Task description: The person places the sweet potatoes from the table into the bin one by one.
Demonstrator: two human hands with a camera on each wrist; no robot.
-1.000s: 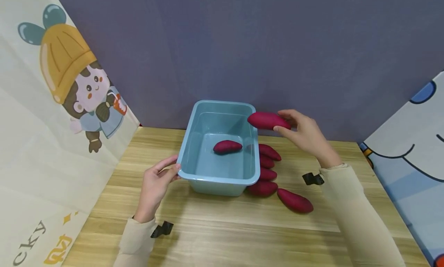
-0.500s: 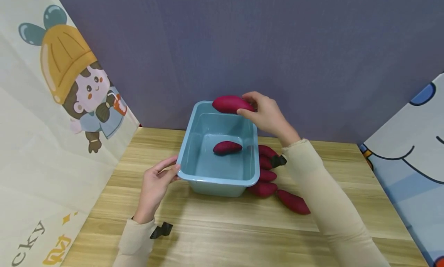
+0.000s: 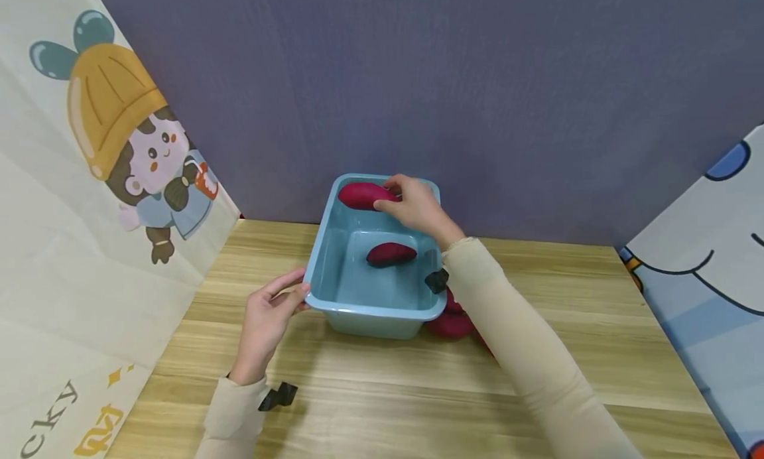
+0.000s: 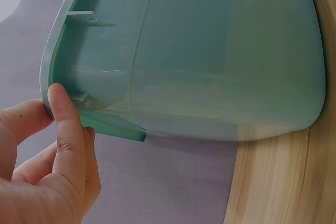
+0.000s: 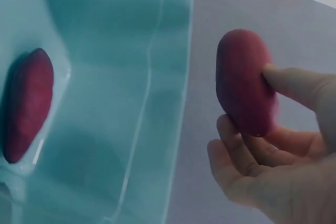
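Note:
A light blue plastic bin (image 3: 376, 311) stands on the table, with one purple sweet potato (image 3: 390, 254) lying on its floor. My left hand (image 3: 270, 326) pinches the bin's near left rim between thumb and fingers; the left wrist view shows the fingertips (image 4: 62, 95) against the rim's underside. Over the far end of the bin, my right hand (image 3: 418, 207) grips a second sweet potato (image 3: 364, 196) by one end. In the right wrist view this held sweet potato (image 5: 245, 82) sits between thumb and fingers.
Several more sweet potatoes (image 3: 450, 325) lie on the wooden table (image 3: 370, 393) along the bin's right side, partly hidden by the right sleeve (image 3: 519, 339). A dark purple-grey wall (image 3: 507, 101) rises behind the bin. A printed cartoon panel (image 3: 137, 140) stands at the left.
My right hand has carried the held sweet potato leftward from beside the bin's right rim, up over the far end, then slightly down. The left hand and the bin have stayed put.

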